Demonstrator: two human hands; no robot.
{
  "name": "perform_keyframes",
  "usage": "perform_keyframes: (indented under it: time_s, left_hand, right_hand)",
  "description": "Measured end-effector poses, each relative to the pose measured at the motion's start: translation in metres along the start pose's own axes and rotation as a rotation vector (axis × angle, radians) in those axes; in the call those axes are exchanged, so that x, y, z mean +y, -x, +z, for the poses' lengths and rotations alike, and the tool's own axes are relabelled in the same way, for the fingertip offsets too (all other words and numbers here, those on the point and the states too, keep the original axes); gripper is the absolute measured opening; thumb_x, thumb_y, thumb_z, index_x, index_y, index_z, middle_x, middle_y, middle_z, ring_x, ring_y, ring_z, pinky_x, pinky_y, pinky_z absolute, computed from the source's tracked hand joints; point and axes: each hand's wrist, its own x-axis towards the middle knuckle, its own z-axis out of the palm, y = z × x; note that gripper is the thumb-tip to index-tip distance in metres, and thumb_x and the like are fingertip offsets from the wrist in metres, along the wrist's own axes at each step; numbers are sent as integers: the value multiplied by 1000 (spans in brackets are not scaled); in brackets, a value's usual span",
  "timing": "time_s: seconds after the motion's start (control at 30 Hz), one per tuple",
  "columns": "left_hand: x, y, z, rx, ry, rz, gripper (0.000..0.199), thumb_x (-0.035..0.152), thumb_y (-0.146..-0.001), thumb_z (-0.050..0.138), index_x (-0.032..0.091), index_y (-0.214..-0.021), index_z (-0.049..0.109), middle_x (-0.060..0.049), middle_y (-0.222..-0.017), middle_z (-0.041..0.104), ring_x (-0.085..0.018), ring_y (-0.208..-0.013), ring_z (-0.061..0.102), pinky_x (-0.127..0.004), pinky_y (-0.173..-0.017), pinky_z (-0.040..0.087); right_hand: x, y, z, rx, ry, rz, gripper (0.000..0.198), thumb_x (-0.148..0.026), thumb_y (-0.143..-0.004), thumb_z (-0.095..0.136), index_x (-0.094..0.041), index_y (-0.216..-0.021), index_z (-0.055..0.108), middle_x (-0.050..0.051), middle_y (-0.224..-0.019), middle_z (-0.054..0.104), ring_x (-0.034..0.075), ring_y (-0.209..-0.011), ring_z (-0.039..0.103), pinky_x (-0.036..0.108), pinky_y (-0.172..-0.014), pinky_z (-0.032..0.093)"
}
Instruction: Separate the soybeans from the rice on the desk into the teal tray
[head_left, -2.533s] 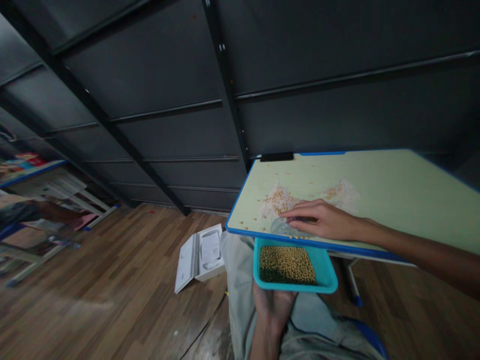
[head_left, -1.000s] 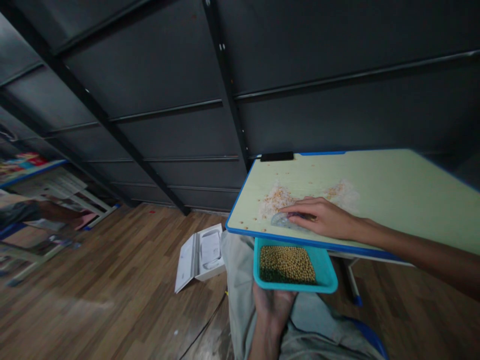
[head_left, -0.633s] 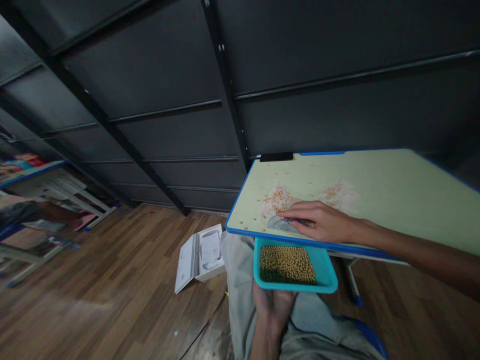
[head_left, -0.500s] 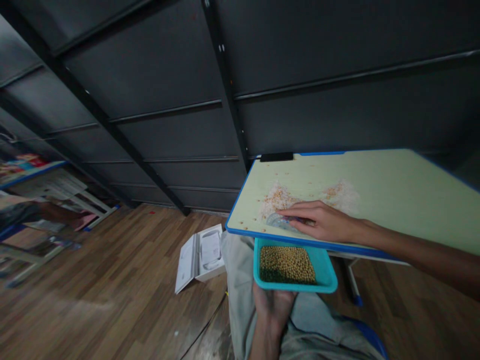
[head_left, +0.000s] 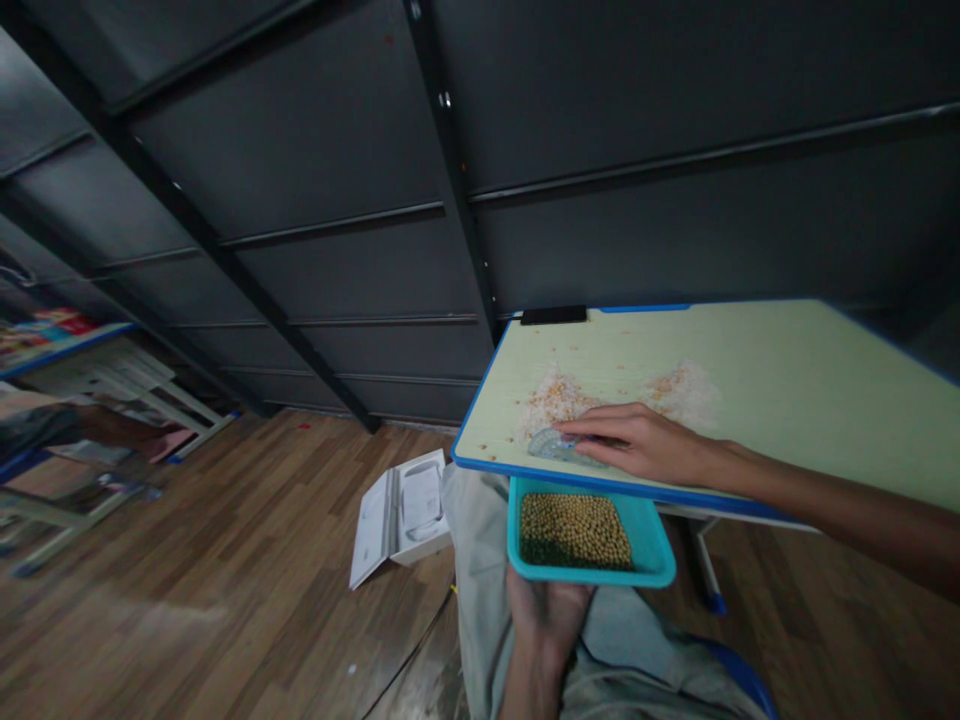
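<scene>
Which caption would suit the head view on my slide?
Left hand supports a turquoise tray of beans; right hand holds clear plastic on the table, beside scattered grains.

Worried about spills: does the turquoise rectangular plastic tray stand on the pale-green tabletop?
No, the tray sits on the left hand, lower than the tabletop.

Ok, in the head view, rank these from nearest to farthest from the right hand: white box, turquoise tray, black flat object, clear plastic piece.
1. Clear plastic piece: partly covered by the right hand.
2. Turquoise tray: just below the table edge.
3. Black flat object: at the table's far left corner.
4. White box: open on the floor, off left.
</scene>
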Motion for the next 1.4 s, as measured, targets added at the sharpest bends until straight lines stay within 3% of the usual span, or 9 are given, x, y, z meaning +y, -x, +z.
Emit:
perform_keyframes:
  time_s: [0.4, 0.83, 1.13, 1.4]
  left_hand:
    - [-1, 1, -1, -1, 4, -5, 39, 38, -99, 52, 26, -133, 68, -13, -131, 73, -37, -134, 57, -63, -112, 42]
    - [-2, 2, 3, 33, -14, 15, 40, 38, -98, 54, 21, -131, 69, -14, -134, 71, -37, -130, 60, -62, -110, 44]
    - [-2, 3, 6, -11, -39, 19, 42, 37, -99, 51, 24, -137, 64, -13, -136, 70, -35, -128, 61, -61, -111, 44]
    - [-2, 2, 7, -22, -27, 31, 43, 35, -99, 50, 23, -139, 63, -13, -136, 70, -33, -128, 62, -60, -111, 44]
  right_hand:
    - [7, 0, 0, 206, 43, 110, 33, -29, -101, 61, -25, -133, 70, 7, -119, 77, 20, -100, 75, 35, -90, 60]
    - [6, -7, 4, 173, 19, 59, 34, -27, -101, 61, -25, -134, 69, 8, -124, 76, 23, -110, 73, 41, -100, 59]
    - [5, -9, 5, 105, -7, 42, 34, -25, -102, 59, -25, -135, 69, 8, -125, 75, 22, -110, 72, 40, -97, 59]
    - [4, -10, 7, 125, -21, 21, 35, -25, -102, 59, -27, -137, 67, 7, -126, 75, 21, -111, 72, 40, -98, 59]
